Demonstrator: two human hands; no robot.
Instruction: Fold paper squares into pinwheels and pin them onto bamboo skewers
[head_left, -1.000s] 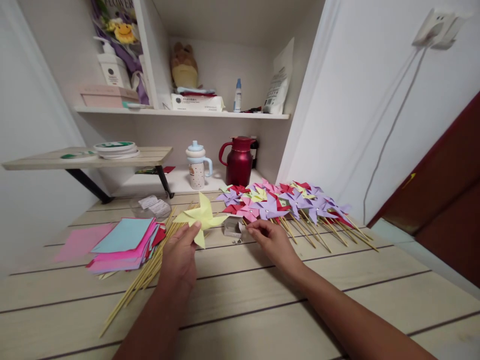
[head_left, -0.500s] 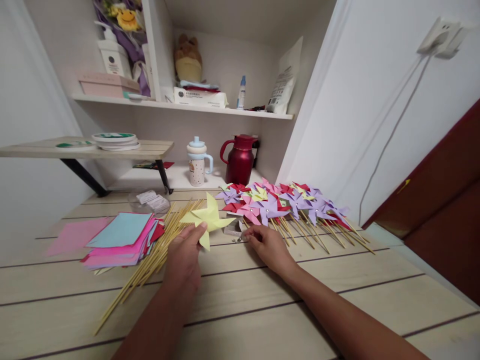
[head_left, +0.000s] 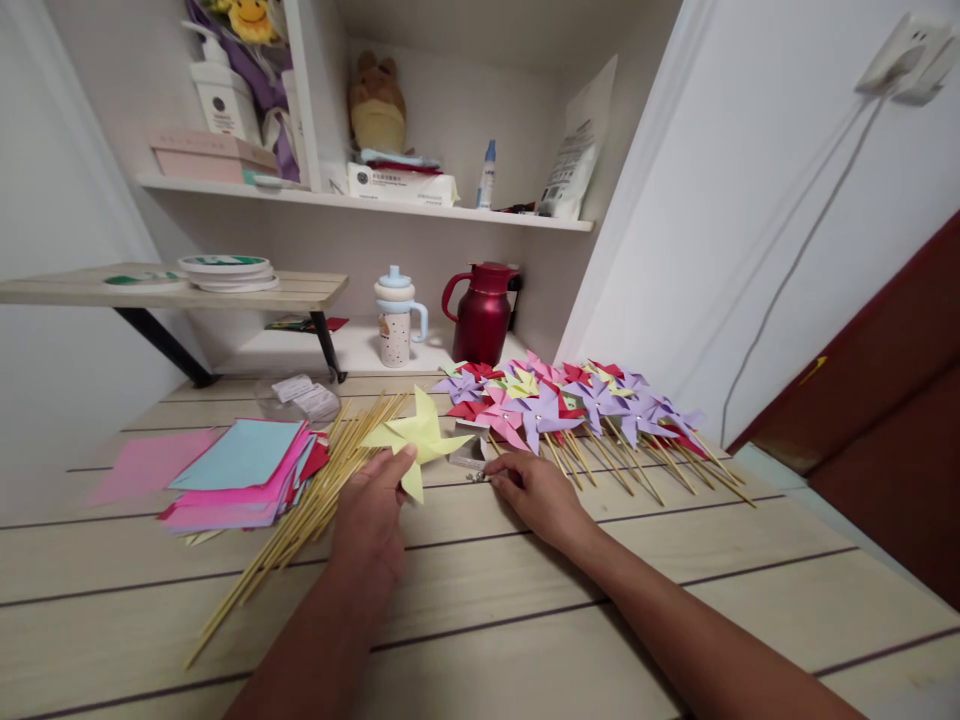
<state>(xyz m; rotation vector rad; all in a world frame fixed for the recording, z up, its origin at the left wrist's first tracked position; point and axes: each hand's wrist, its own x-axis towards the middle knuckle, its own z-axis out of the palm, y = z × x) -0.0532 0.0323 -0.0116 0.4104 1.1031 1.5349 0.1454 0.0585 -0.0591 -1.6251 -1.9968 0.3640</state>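
The head view shows a wooden desk [head_left: 480, 620] with pale boards. On its right part lies a big heap of finished pinwheels [head_left: 570, 405] in purple, red, pink and yellow, their sticks pointing to the right. On the left part is a stack of coloured paper [head_left: 240, 475], and just beside it a bundle of bamboo sticks [head_left: 300, 520]. The left hand [head_left: 371, 520] holds a yellow pinwheel [head_left: 418, 438] by its lower blade, the grip closed on the paper, above the sticks. The right hand [head_left: 536, 490] has its fingertips pinched narrowly at some tiny pins [head_left: 477, 477], just in front of a small box [head_left: 469, 452].
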